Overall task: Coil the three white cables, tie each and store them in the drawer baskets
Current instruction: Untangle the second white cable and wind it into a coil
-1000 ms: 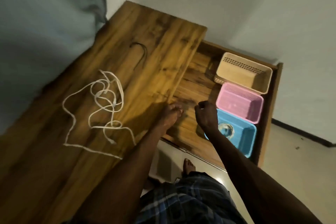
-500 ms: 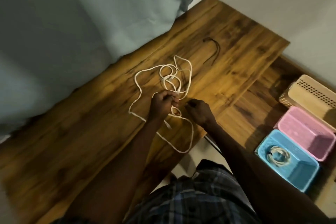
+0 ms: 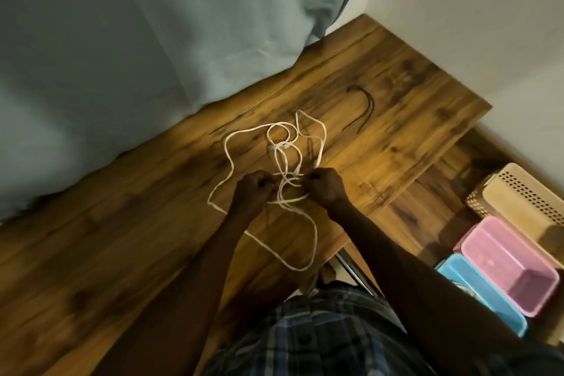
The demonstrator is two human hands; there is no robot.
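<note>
A tangle of loose white cables [image 3: 276, 146] lies on the wooden desk top [image 3: 152, 238]. My left hand [image 3: 254, 189] and my right hand [image 3: 325, 186] are both closed on strands of this tangle near its middle, close together. One long loop trails toward the desk's front edge. At the right, the open drawer [image 3: 427, 201] holds a beige basket [image 3: 525, 195], a pink basket [image 3: 509, 262] and a blue basket [image 3: 485, 296]. The blue basket's inside is mostly hidden by my right arm.
A thin black tie [image 3: 364, 107] lies on the desk beyond the cables. A pale curtain [image 3: 183, 40] hangs along the desk's far left side. White wall stands at the right. My foot and a plaid garment show below the desk edge.
My gaze and hands moved from the drawer to the desk. Both hands reached the white tangle, and my right hand has now closed on a strand beside my left.
</note>
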